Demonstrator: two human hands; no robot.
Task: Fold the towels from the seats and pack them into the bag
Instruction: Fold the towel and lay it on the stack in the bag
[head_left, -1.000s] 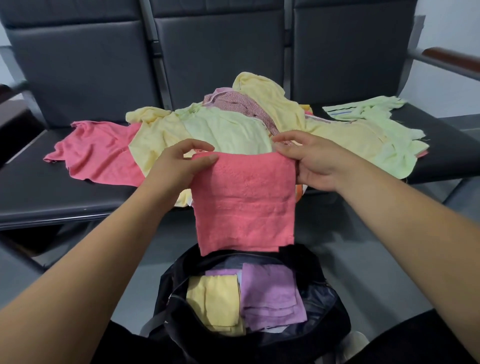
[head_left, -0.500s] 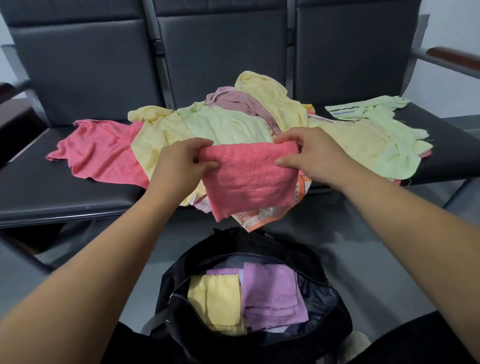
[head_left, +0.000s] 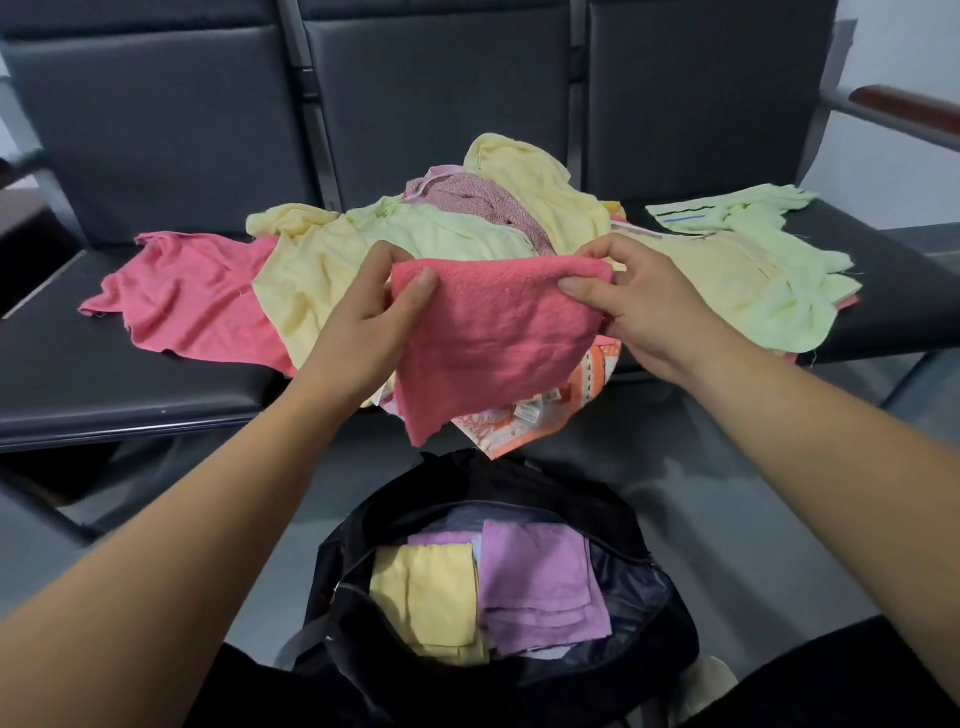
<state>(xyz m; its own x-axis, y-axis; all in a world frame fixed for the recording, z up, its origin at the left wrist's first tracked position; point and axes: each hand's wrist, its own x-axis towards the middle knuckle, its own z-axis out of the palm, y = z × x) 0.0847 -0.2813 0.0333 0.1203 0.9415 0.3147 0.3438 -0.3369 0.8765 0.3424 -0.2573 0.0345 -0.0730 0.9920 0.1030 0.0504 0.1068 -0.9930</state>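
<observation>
The left hand (head_left: 374, 332) and right hand (head_left: 644, 306) each pinch a top corner of the folded pink towel (head_left: 493, 338), so it hangs flat for packing into the open bag (head_left: 343, 618) below.

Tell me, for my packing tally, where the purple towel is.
Head view, lower centre: purple towel lies inside the black bag, right of the yellow towel.
</observation>
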